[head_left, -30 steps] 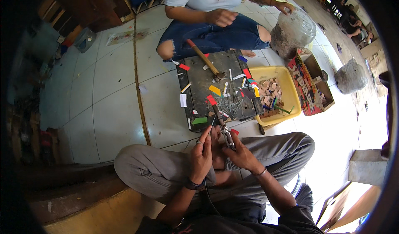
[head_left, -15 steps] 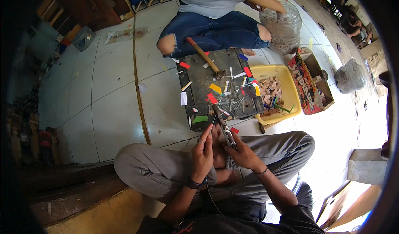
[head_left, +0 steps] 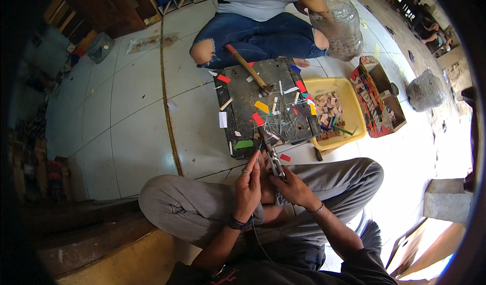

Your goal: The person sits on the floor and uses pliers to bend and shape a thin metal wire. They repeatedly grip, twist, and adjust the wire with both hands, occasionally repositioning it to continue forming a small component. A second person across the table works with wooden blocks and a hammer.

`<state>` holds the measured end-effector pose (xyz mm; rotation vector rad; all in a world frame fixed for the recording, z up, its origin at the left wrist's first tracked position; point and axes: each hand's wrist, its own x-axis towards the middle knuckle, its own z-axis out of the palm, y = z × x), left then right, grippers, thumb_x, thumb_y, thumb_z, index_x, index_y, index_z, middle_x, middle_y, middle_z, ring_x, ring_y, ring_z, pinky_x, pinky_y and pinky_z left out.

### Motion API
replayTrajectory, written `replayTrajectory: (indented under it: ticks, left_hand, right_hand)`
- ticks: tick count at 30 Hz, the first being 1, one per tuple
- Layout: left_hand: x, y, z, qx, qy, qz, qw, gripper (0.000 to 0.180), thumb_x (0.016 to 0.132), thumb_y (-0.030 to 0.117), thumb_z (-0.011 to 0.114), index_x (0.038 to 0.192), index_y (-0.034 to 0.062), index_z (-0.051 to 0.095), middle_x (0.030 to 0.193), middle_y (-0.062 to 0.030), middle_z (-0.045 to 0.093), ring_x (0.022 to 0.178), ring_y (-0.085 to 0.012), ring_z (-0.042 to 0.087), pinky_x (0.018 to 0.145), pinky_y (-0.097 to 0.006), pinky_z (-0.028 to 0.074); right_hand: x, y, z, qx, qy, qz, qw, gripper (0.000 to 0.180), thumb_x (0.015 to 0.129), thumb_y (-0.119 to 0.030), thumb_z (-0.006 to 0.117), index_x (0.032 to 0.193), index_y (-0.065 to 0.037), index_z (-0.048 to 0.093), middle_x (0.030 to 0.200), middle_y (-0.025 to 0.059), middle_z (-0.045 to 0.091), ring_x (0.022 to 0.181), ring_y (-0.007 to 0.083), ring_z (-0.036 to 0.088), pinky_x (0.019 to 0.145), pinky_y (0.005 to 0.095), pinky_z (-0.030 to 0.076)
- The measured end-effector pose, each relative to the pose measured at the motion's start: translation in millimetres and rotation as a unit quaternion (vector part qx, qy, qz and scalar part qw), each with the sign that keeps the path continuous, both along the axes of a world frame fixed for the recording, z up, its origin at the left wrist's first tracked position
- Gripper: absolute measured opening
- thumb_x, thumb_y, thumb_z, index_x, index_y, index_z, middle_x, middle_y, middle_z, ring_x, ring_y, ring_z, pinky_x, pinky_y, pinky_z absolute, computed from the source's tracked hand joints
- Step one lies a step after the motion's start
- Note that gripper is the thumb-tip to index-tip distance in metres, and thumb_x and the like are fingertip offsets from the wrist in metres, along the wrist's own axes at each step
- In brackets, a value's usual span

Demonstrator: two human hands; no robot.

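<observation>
Left fingers [head_left: 252,161] pinch a thin wire [head_left: 260,146] projecting past their tips, right fingers [head_left: 289,174] wrap pliers [head_left: 274,161] extending ahead of them; a loosened pinch could, I judge, let the thin wire twist askew.

Wide head-worn fisheye view, facing down and forward, near

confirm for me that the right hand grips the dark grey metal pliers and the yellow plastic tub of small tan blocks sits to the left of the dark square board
Not quite: the head view shows the yellow plastic tub of small tan blocks to the right of the dark square board. The right hand does grip the dark grey metal pliers.
</observation>
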<state>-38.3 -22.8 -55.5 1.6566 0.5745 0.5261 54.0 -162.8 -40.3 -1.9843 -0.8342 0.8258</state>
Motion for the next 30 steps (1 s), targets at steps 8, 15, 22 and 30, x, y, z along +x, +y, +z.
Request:
replayTrajectory:
  ticks: [8,15,22,30]
  left_hand:
    - [-2.2,-2.6,-10.8,-0.024,-0.001,-0.002,1.000,0.038,0.107,0.021,0.047,0.144,0.0146,0.052,0.074,0.0095,0.037,0.063,-0.0030,0.029,0.054,-0.021,0.026]
    - [-0.5,-4.0,-9.1,-0.026,-0.029,-0.004,0.999,0.039,0.106,0.014,0.045,0.145,0.0102,0.050,0.092,0.0094,0.050,0.068,-0.0019,0.031,0.059,-0.017,0.028]
    - [-2.1,-5.6,-0.5,-0.061,-0.004,0.001,0.998,0.039,0.107,0.015,0.046,0.144,0.0063,0.050,0.119,-0.0086,0.067,0.097,-0.0087,0.059,0.082,-0.023,0.046]
    - [-1.0,-8.1,8.9,-0.242,-0.006,0.020,0.970,0.040,0.107,0.022,0.047,0.145,0.0145,0.051,0.069,0.0113,0.034,0.055,0.0003,0.026,0.048,-0.018,0.022]
  right_hand:
    - [-2.2,7.2,-8.0,-0.028,-0.148,0.021,0.988,0.030,0.096,-0.020,0.055,0.124,-0.009,0.058,0.116,0.0270,0.050,0.092,0.0424,0.062,0.074,0.0486,0.053]
    - [-1.1,14.9,-5.3,-0.084,-0.006,-0.091,0.992,0.037,0.100,-0.033,0.052,0.112,0.002,0.055,0.098,0.0348,0.060,0.094,0.0497,0.061,0.076,0.0548,0.049]
    - [-2.0,12.8,-22.8,-0.058,-0.126,-0.030,0.990,0.031,0.100,-0.030,0.052,0.110,-0.001,0.058,0.092,0.0316,0.061,0.086,0.0490,0.063,0.068,0.0548,0.051]
    - [2.0,10.7,-18.6,-0.078,-0.243,0.019,0.967,0.026,0.097,-0.028,0.056,0.105,-0.003,0.060,0.087,0.0261,0.063,0.079,0.0456,0.065,0.062,0.0534,0.051]
